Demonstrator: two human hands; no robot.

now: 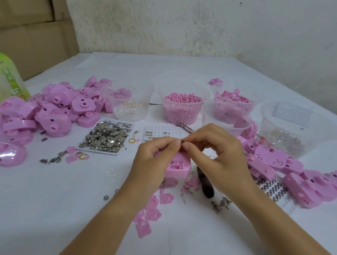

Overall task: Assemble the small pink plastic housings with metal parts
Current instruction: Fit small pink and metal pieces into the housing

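Pink plastic housing (178, 166), small and rounded, is at the centre of the frame, over the white worktop (67, 198). My left grip (156, 155) is curled around its upper left side. My right grip (213, 151) is narrow and pinches thin metal tweezers (185, 126). The fingertips of both meet above the housing; I cannot tell if something is between them.

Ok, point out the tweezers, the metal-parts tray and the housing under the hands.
tweezers (185, 127), head view, bare metal shaft.
metal-parts tray (98, 151), head view, near white rim.
housing (177, 168), head view, pink open face.
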